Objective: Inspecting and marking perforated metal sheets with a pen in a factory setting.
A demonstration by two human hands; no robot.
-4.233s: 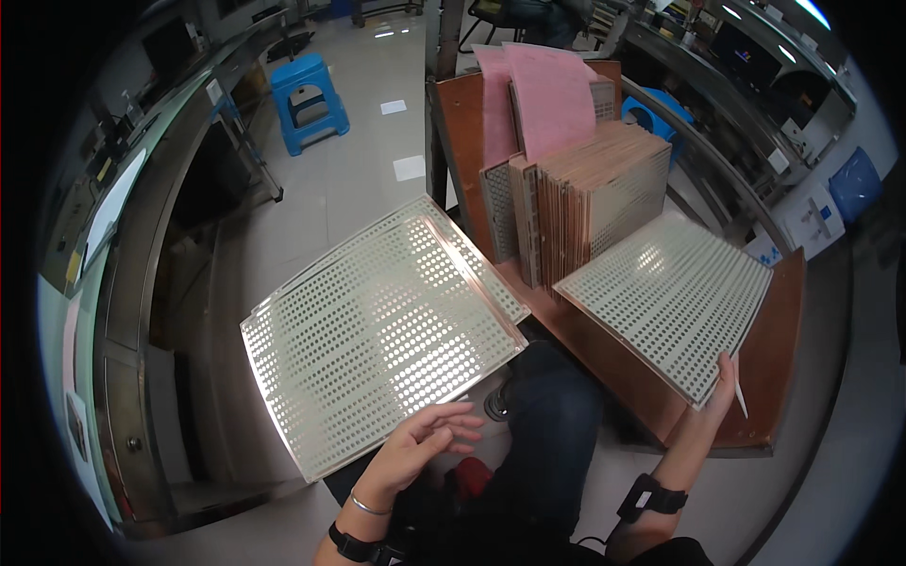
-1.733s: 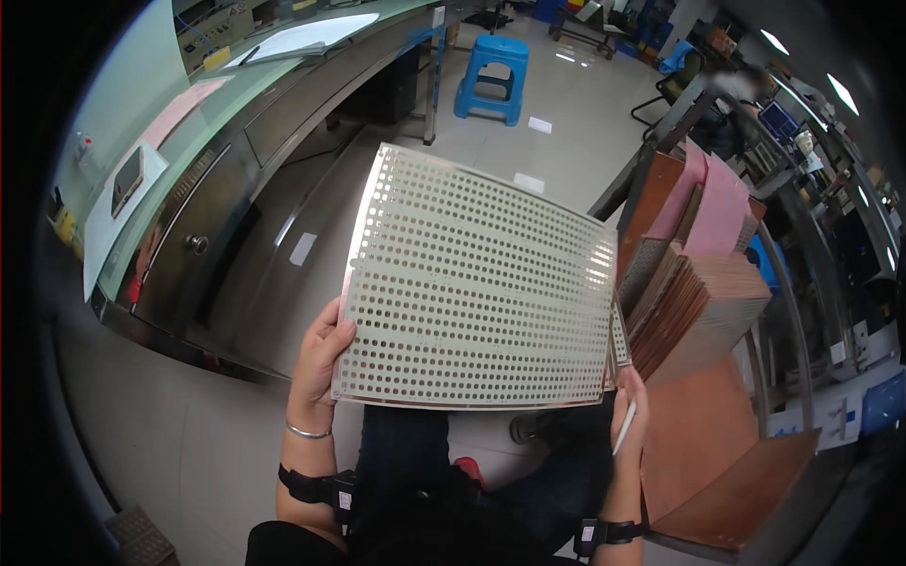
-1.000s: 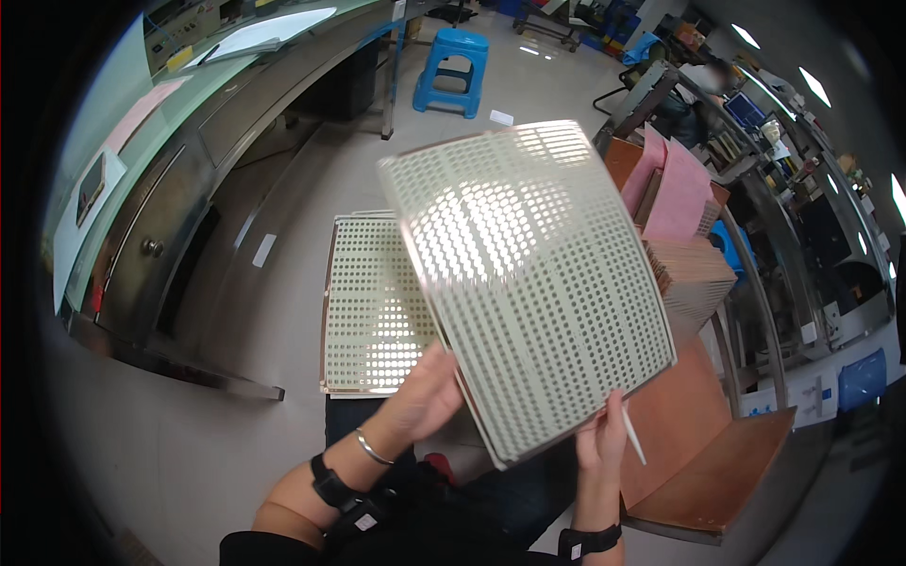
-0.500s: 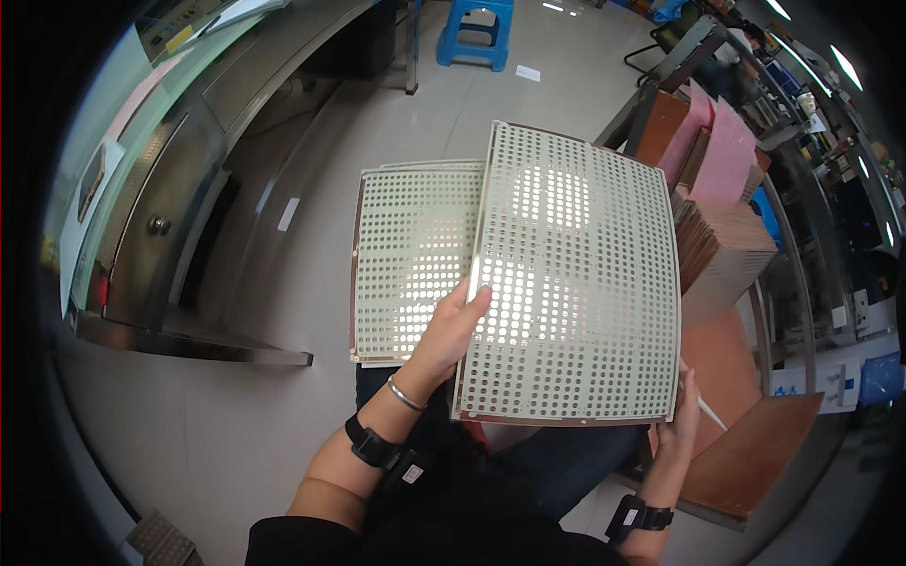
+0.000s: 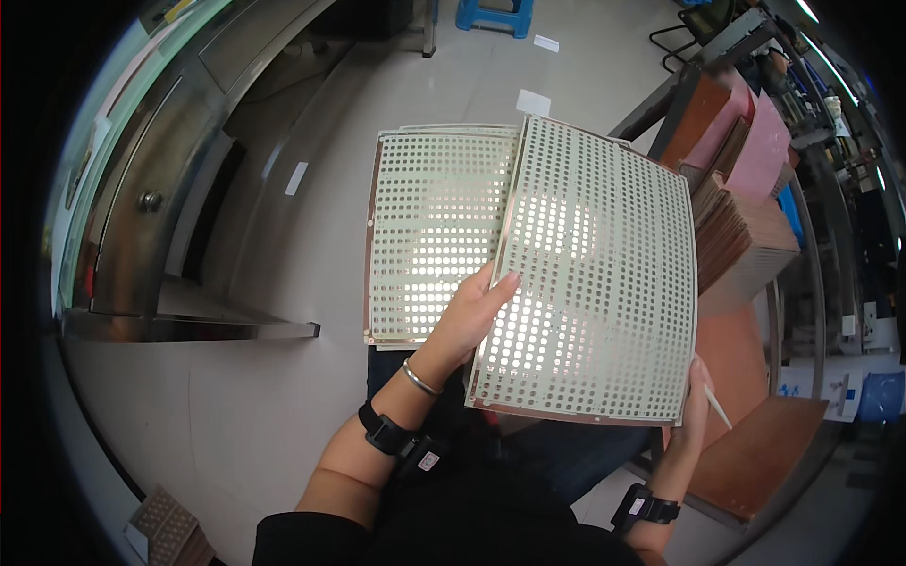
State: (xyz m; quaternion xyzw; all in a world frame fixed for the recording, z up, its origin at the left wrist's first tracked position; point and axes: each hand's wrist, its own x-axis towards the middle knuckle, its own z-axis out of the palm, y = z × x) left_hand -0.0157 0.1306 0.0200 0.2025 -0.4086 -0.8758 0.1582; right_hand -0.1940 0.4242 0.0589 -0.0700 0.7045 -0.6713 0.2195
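A thin pale-green circuit board panel (image 5: 604,283) with rows of small shiny pads is held tilted over my lap. My left hand (image 5: 477,311) grips its left edge, thumb on the top face and the other fingers mostly hidden beneath. At the lower right corner my right hand (image 5: 696,401) is closed around the edge, its fingers partly behind the panel. A slim white stick (image 5: 719,408) pokes out from that hand. Beneath the held panel, to the left, lies a similar panel (image 5: 401,245), with another edge just visible under it.
On the right, a rack holds a stack of brown panels (image 5: 746,245) with pink sheets (image 5: 760,151). Below it is a brown board (image 5: 755,453). A metal desk (image 5: 142,226) stands left, a blue stool (image 5: 495,17) far ahead. More panels (image 5: 170,528) lie at lower left.
The whole view has shifted, with the stool moving up and the rack rightward. The held panel sits slightly lower against the one beneath. Both hands keep their grip.
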